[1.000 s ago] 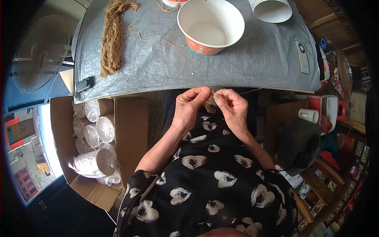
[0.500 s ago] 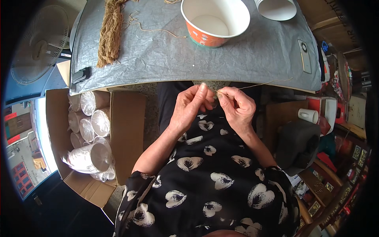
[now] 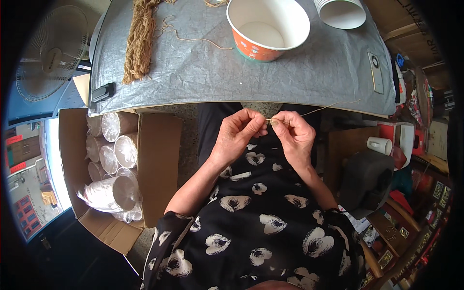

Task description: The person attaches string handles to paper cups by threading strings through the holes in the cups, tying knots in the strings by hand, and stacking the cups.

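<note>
A thin tan string (image 3: 321, 108) is pinched between my two hands in front of my lap, just off the table's near edge. The thumb and forefinger of my left hand (image 3: 240, 131) close on one end. My right hand (image 3: 294, 135) pinches it a short way along, and the rest trails right over the table edge. Beyond my hands stands a large orange-and-white paper bucket (image 3: 256, 50), its open top showing a white inside. Another loose tan string (image 3: 198, 39) lies left of the bucket. A thick bundle of tan strings (image 3: 139, 48) rests farther left.
The table (image 3: 193, 82) has a grey cover. On it are a black clip-like object (image 3: 103, 92), a phone (image 3: 375, 72) and white paper cups (image 3: 341, 13). A cardboard box (image 3: 159, 164) of plastic-wrapped cups stands left. At right are a white mug (image 3: 379, 145) and a dark grey bin-like object (image 3: 367, 183).
My left thumb has come down from pointing up and now pinches the string beside my right fingers. The whole view has shifted slightly.
</note>
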Demonstrator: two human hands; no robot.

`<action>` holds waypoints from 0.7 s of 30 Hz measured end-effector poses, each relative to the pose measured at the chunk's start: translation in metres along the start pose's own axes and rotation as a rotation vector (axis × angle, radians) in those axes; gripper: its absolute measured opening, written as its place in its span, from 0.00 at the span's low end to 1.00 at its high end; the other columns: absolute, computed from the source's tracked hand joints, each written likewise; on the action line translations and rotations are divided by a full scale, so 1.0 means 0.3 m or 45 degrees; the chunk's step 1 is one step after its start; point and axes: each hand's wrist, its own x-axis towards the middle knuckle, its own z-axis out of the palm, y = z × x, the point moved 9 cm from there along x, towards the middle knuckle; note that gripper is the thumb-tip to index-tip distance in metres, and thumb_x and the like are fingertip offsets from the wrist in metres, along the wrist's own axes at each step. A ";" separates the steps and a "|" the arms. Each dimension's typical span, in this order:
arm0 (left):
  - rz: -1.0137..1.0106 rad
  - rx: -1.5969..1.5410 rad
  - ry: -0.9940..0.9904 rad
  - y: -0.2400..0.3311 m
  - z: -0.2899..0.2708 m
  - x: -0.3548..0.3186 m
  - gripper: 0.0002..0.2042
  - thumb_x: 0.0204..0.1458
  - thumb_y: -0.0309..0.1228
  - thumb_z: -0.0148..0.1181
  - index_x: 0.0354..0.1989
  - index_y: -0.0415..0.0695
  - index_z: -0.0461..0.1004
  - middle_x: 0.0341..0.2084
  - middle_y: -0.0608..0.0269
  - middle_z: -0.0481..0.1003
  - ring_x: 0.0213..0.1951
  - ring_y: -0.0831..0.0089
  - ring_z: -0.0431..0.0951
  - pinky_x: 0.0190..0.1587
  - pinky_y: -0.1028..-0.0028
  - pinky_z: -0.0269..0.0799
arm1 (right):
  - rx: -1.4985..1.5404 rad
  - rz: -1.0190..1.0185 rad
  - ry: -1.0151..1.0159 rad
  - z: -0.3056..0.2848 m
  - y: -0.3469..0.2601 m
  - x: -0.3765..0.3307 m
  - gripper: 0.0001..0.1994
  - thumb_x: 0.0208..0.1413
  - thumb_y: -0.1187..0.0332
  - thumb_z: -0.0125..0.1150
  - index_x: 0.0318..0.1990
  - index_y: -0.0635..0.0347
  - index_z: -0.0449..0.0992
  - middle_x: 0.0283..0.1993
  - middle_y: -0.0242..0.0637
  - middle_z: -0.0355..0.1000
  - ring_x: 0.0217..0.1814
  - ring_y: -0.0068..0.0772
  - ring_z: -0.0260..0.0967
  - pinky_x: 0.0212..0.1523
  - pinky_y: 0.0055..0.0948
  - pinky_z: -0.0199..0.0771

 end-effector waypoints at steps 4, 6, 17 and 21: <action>0.416 0.918 0.299 0.196 -0.070 0.038 0.05 0.59 0.25 0.65 0.38 0.36 0.81 0.30 0.58 0.81 0.32 0.74 0.81 0.35 0.72 0.77 | 0.170 0.163 -0.036 -0.008 0.007 0.019 0.03 0.62 0.75 0.65 0.39 0.65 0.79 0.28 0.23 0.72 0.27 0.09 0.62 0.29 0.14 0.63; 0.615 1.179 0.418 0.271 -0.116 0.095 0.05 0.55 0.25 0.67 0.38 0.39 0.82 0.32 0.54 0.81 0.30 0.66 0.82 0.35 0.69 0.77 | 0.130 0.136 -0.032 -0.017 -0.007 0.023 0.03 0.62 0.75 0.66 0.38 0.65 0.78 0.27 0.23 0.73 0.27 0.09 0.64 0.29 0.14 0.64; 0.524 1.437 0.313 0.232 -0.150 0.221 0.05 0.52 0.27 0.67 0.32 0.41 0.78 0.31 0.54 0.75 0.36 0.53 0.79 0.39 0.58 0.75 | 0.085 0.157 -0.014 -0.033 0.011 0.017 0.03 0.63 0.75 0.65 0.38 0.65 0.78 0.28 0.25 0.73 0.27 0.10 0.65 0.30 0.14 0.65; 0.712 1.521 0.282 0.229 -0.099 0.193 0.03 0.52 0.23 0.63 0.33 0.40 0.74 0.31 0.52 0.72 0.34 0.47 0.77 0.36 0.54 0.74 | 0.096 0.152 -0.027 -0.034 -0.003 0.025 0.03 0.64 0.76 0.63 0.40 0.67 0.77 0.29 0.28 0.75 0.29 0.13 0.70 0.32 0.16 0.71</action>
